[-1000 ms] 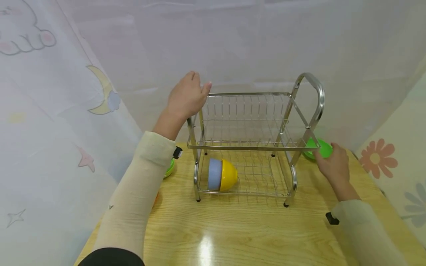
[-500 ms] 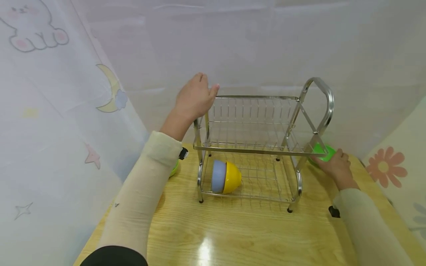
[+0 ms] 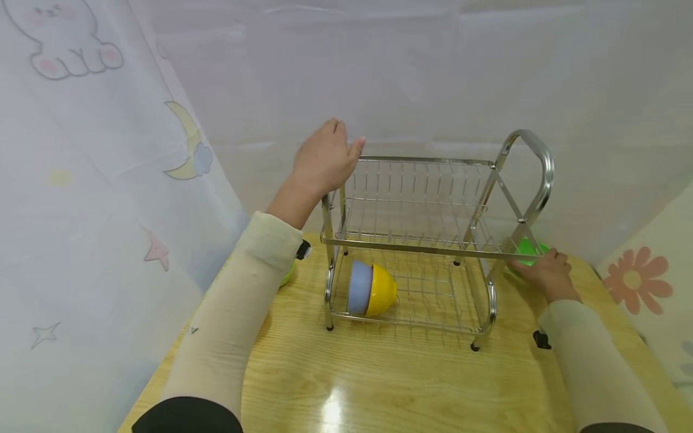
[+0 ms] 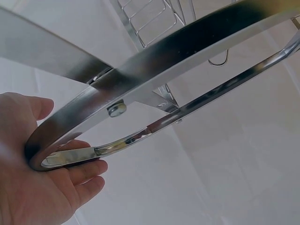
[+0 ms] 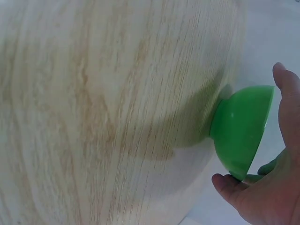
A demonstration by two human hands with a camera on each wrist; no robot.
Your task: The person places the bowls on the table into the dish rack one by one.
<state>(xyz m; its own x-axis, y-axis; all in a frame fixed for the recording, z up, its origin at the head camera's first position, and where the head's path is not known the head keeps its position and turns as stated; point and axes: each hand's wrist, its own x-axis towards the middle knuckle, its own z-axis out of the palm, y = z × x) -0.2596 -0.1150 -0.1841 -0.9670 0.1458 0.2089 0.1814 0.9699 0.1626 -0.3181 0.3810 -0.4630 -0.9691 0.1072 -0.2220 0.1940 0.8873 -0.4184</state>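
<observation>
A two-tier metal dish rack (image 3: 406,247) stands on the wooden table. My left hand (image 3: 326,157) grips its left handle (image 4: 75,119) from above, with the palm against the bar and the fingers loosely round it. At the rack's right, my right hand (image 3: 549,275) is at a green bowl (image 5: 243,124), partly hidden behind the rack in the head view. In the right wrist view, the fingers (image 5: 230,186) touch the bowl's rim and the thumb is spread past its other side, a small gap away. A blue bowl (image 3: 360,287) and a yellow bowl (image 3: 382,291) lie on their sides on the lower tier.
Part of another green bowl (image 3: 288,276) shows behind my left sleeve, left of the rack. White printed cloth (image 3: 422,78) hangs close behind the table (image 3: 400,385) and along both sides. Wire dividers line both tiers of the rack.
My right hand has moved in closer to the green bowl, its fingers coming to the rim. My left hand keeps its place on the handle. The head view has turned slightly left.
</observation>
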